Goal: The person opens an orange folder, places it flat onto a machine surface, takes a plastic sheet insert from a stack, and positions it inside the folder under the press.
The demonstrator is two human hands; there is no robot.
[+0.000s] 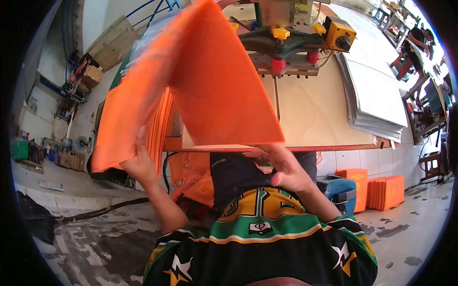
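Observation:
A large orange folder (219, 86) hangs partly open above the work table, its left part blurred by motion. My left hand (140, 159) grips its lower left edge, with the fingers partly behind the sheet. Below the folder's lower right corner is my right hand (286, 167), palm up, with thumb and fingers apart; its fingertips are near or at the edge, and I cannot tell if they touch. Behind my left hand stands a stack of orange folders (160, 128).
A press (281, 43) with yellow knobs and a yellow switch box (339, 34) stands over the table (315, 109). White sheets (377, 95) are piled at right. Orange bundles (385, 193) and a blue machine (338, 193) are on the floor. A person (417, 43) is at far right.

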